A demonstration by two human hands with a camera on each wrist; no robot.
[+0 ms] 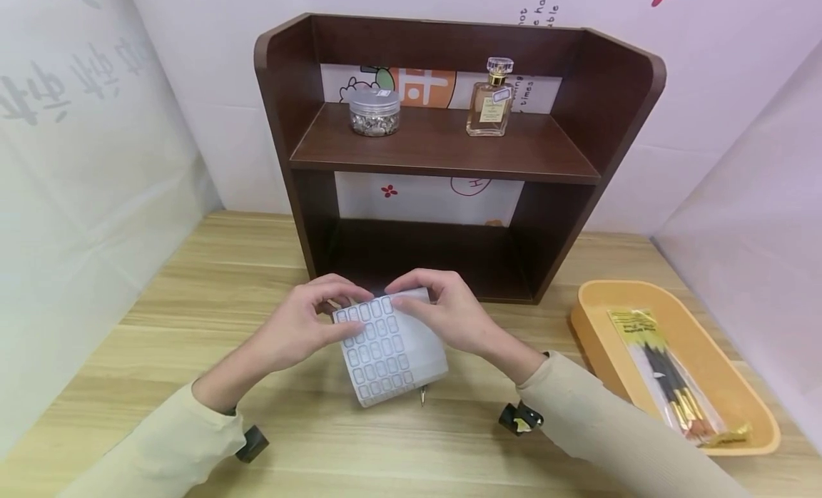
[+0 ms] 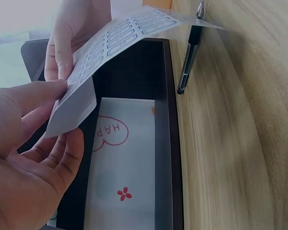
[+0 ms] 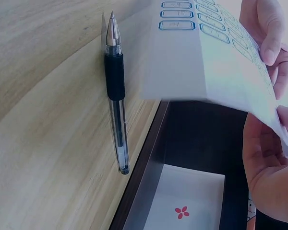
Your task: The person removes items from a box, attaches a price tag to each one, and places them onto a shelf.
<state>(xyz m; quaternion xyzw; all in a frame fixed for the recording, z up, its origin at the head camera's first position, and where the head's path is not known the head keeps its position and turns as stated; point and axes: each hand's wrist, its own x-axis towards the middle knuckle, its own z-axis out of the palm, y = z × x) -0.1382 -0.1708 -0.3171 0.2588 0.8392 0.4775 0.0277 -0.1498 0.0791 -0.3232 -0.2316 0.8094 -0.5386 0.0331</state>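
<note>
A sheet of sticker labels (image 1: 379, 359) with rows of blue-bordered labels and a bare strip down its right side is held up over the table. My left hand (image 1: 305, 325) pinches its upper left part, thumb on the printed face. At the top edge, my right hand (image 1: 452, 314) pinches the sheet with its thumb in front. The sheet bends between the hands in the left wrist view, with a folded lower flap (image 2: 74, 117). A pen (image 3: 116, 91) with a black grip and bare metal tip lies on the table; in the head view the sheet hides most of it.
Behind the hands stands a dark brown two-level shelf (image 1: 443, 166). Its upper level bears a lidded clear jar (image 1: 375, 114) and a perfume bottle (image 1: 491, 102). To the right, an orange tray (image 1: 604, 344) contains a pack of paintbrushes (image 1: 671, 377). White sheeting surrounds the wooden table (image 1: 193, 284).
</note>
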